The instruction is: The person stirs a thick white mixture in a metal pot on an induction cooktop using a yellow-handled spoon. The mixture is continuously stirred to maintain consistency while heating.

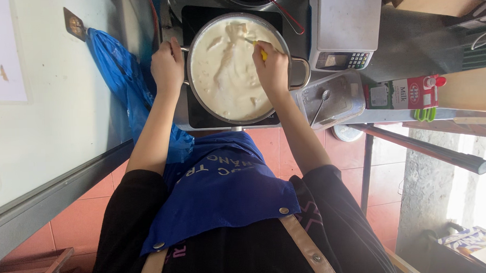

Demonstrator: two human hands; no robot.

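— Where's the pot?

— The steel pot (290,53) sits on a black induction hob (199,114), full of pale, creamy liquid (224,72) with lumps in it.

— And the hands?

— The left hand (167,66) is clenched on the pot's left handle. The right hand (272,68) is over the pot, its grip closed around a yellow-handled utensil (262,52) whose tip dips into the liquid.

— What's beside it?

— A white kitchen scale (344,28) to the right, a metal tray (333,98) with a spoon (321,104) in it just below that, and a milk carton (403,93) lying further right. A blue plastic bag (117,71) hangs on the left.
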